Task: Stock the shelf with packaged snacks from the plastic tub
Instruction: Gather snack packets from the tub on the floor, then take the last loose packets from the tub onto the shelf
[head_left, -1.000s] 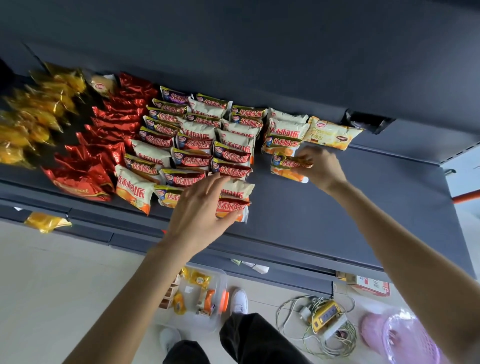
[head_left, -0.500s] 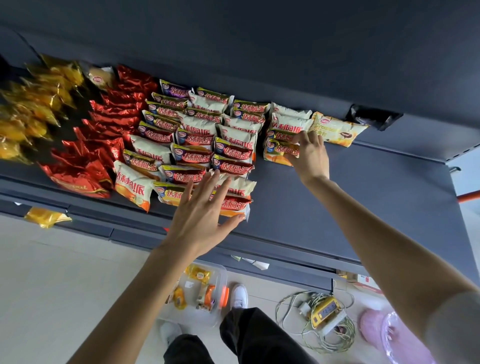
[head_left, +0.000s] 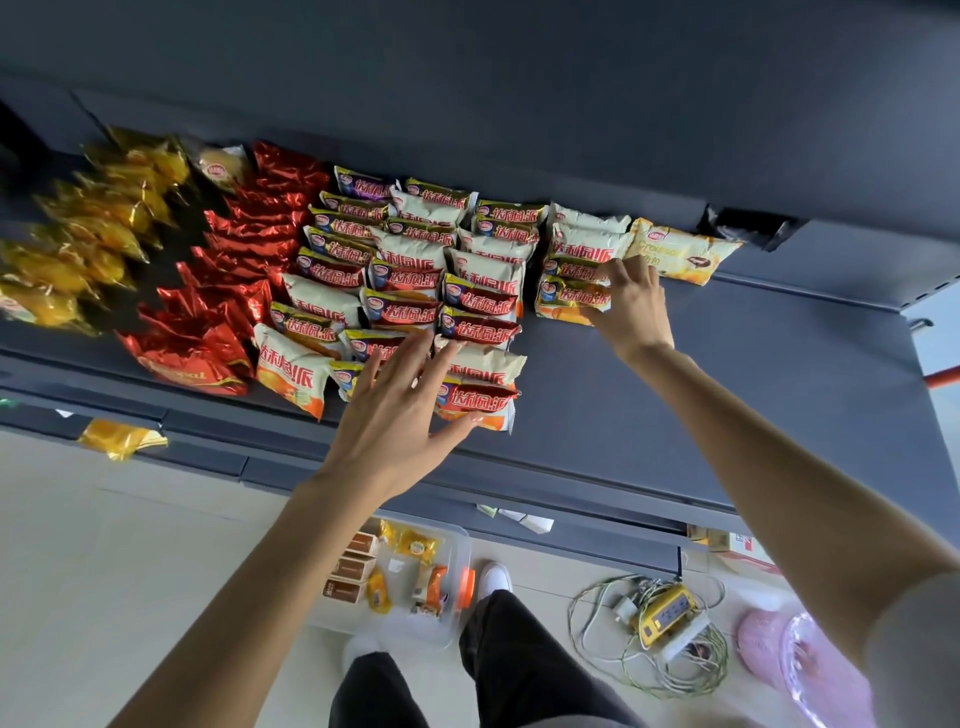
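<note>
My left hand (head_left: 395, 421) is released, fingers straight and spread, lying over the nearest of the cream-and-red foil snack packs (head_left: 405, 280), which are lined up in rows. My right hand (head_left: 634, 306) curls its fingers on the right end of a cream-and-orange snack pack (head_left: 566, 301), which lies at the near end of its own column. Just beyond that hand lies a pale yellow croissant pack (head_left: 680, 254). All of these sit on the dark grey metal shelf (head_left: 675, 395). Left of my left hand are crinkled red foil packs (head_left: 234, 312), then yellow foil packs (head_left: 78, 234). Below my 2 wrists, on the floor by my feet, stands the clear plastic tub (head_left: 395, 629) holding a few snacks. Under my right forearm is a yellow device with coiled cables (head_left: 665, 618).
</note>
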